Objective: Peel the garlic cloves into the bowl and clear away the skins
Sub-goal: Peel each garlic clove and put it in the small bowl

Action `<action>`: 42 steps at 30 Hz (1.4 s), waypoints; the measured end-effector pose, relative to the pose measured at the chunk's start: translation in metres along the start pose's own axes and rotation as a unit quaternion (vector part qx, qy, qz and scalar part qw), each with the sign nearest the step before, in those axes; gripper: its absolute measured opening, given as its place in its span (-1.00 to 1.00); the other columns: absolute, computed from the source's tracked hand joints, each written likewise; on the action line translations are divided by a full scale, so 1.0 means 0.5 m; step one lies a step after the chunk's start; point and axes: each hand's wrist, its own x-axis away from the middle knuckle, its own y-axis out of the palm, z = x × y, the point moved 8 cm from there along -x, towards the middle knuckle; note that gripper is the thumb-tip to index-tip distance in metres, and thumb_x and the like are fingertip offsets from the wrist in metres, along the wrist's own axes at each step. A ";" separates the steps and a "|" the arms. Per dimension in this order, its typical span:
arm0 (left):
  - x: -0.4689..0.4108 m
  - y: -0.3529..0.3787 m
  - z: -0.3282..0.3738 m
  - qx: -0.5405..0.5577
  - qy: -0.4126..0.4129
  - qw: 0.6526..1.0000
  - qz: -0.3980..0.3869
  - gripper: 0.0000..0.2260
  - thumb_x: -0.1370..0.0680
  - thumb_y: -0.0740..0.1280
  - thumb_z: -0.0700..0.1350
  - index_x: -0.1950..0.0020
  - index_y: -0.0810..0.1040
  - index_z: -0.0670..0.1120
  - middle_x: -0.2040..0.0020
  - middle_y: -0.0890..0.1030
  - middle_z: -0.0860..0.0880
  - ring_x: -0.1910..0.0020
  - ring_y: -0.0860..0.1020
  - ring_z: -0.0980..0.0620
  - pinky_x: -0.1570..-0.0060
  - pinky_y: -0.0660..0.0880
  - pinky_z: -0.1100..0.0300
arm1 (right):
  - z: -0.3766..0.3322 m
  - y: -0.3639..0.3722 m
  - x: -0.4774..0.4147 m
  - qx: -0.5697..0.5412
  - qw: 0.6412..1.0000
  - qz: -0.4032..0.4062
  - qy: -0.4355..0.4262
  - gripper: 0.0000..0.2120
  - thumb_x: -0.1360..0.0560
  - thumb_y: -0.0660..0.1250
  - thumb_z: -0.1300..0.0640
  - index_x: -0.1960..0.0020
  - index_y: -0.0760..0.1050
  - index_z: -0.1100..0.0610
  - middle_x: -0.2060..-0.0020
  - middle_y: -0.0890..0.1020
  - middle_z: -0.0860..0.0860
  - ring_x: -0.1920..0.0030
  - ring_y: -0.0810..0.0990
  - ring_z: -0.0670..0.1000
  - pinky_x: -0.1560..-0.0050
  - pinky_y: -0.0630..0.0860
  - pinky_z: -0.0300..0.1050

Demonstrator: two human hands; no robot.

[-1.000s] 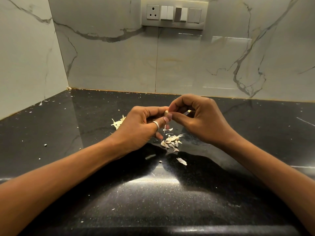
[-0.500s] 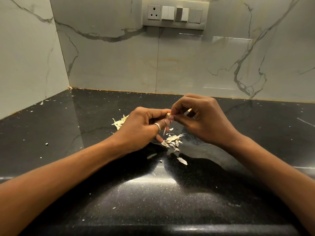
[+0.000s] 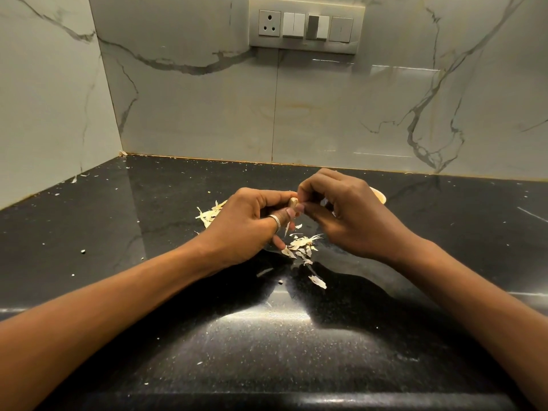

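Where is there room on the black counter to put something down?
Bare patches: the counter left of the left hand, to the side wall; right of the bowl; the front strip between the forearms. Crowded: garlic skins between the left hand and the right hand, and another skin pile behind the left hand.

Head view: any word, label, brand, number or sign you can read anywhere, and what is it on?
No readable text anywhere in this view.
Switch panel: socket and switches, no marking can be made out.
Bowl: only a bit of rim shows behind the right hand, no label seen.
Ring on the left hand, which holds the garlic clove: no engraving can be made out.
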 end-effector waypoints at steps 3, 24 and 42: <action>0.001 -0.005 -0.005 0.042 -0.021 0.999 0.014 -0.80 -0.63 0.33 -0.25 -0.24 0.63 -0.16 -0.04 0.71 -0.05 0.10 0.65 0.10 0.27 0.60 0.23 | 0.005 0.006 0.001 0.008 1.000 -0.010 0.009 -0.92 -0.55 0.42 0.24 0.05 0.53 0.14 0.16 0.55 -0.06 0.19 0.49 -0.06 0.18 0.43 -0.20; -0.003 -0.029 -0.017 0.136 -0.076 0.985 0.079 -0.81 -0.64 0.29 -0.26 -0.23 0.58 -0.18 -0.06 0.68 -0.18 0.12 0.65 0.10 0.26 0.61 0.23 | 0.003 0.010 0.006 0.023 0.998 -0.041 0.028 -0.92 -0.54 0.41 0.15 0.10 0.52 0.12 0.24 0.56 -0.11 0.24 0.53 -0.07 0.21 0.46 -0.18; 0.004 -0.004 0.001 0.109 -0.061 0.992 0.018 -0.85 -0.63 0.30 -0.25 -0.18 0.58 -0.19 0.11 0.71 -0.06 0.11 0.69 0.05 0.31 0.62 0.23 | 0.001 -0.013 0.000 0.015 0.999 0.039 0.012 -0.79 -0.49 0.53 0.10 -0.08 0.66 0.16 0.09 0.63 -0.04 0.19 0.61 -0.11 0.15 0.56 -0.20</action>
